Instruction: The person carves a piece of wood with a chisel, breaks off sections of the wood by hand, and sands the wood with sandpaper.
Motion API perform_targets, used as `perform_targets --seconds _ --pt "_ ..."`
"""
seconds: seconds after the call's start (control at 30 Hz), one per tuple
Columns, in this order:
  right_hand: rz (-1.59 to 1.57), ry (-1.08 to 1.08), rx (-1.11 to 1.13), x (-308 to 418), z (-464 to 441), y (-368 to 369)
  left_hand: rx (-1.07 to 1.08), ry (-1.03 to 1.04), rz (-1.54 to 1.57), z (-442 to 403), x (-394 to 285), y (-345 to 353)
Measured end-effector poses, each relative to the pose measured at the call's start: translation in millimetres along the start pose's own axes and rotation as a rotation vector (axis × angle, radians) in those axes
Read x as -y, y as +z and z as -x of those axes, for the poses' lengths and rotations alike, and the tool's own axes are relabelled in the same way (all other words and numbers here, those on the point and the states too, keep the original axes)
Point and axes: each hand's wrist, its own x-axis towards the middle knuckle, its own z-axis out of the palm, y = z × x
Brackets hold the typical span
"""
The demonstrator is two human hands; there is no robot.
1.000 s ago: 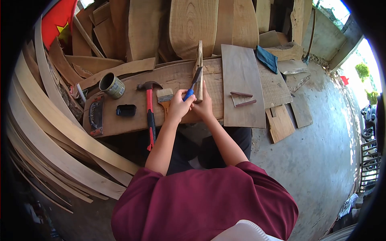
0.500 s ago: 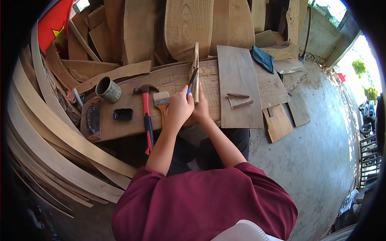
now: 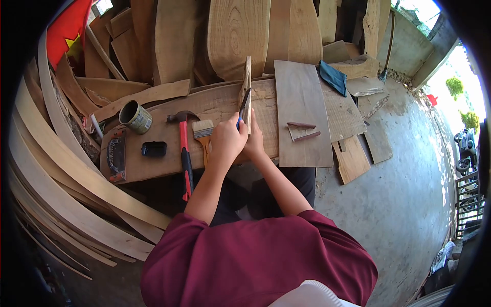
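Note:
My left hand (image 3: 228, 135) is closed around the blue handle of a narrow, dark-bladed tool (image 3: 245, 101), whose exact kind I cannot make out. Its blade lies against a thin wooden board (image 3: 247, 71), which stands on edge and points away from me. My right hand (image 3: 254, 139) grips the near end of this board from the right side; its fingers are partly hidden. Left of my hands lie a paintbrush (image 3: 203, 132) with a wooden handle and a claw hammer (image 3: 184, 146) with a red and black grip. Under the board is a wooden bench plank (image 3: 215, 110).
An open tin can (image 3: 135, 117), a black dish (image 3: 154, 149) and a sanding tool (image 3: 117, 156) occupy the plank's left. A flat board (image 3: 302, 102) with folded brown strips (image 3: 304, 131) lies right, near a blue cloth (image 3: 333, 78). Curved wooden strips (image 3: 76, 169) crowd the left side.
The view has shifted slightly. Both hands keep their hold on the tool and the board, with the blade at nearly the same place on the wood.

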Motion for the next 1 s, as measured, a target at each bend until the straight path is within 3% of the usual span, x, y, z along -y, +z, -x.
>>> perform_targets --seconds 0.13,0.4,0.47,0.63,0.7,0.73,0.8,0.93,1.0 --pt "-0.001 -0.011 0.026 -1 0 -1 -0.011 0.003 -0.037 -15 -2 8" --pt "-0.040 0.161 0.058 -2 -3 0 0.082 -0.029 -0.085 -10 -13 6" --pt "0.062 -0.058 0.017 -4 -1 1 0.059 -0.043 -0.061 -17 -11 15" --pt "0.179 -0.096 0.001 -5 -5 1 0.110 -0.050 -0.119 -11 -16 12" --pt "-0.051 0.245 0.112 6 -4 -5 0.156 -0.045 -0.141 -12 -15 6" --pt "-0.052 0.242 0.110 3 -3 -4 0.155 -0.038 -0.111 -16 -13 4" --pt "0.061 -0.047 0.034 0 0 0 0.157 -0.033 -0.087 -21 -10 5" --pt "0.054 -0.002 0.067 1 -1 -2 0.062 -0.005 -0.049 -18 -6 17" --pt "-0.091 0.225 0.087 3 -4 -3 0.062 -0.001 -0.049 -8 -10 13"
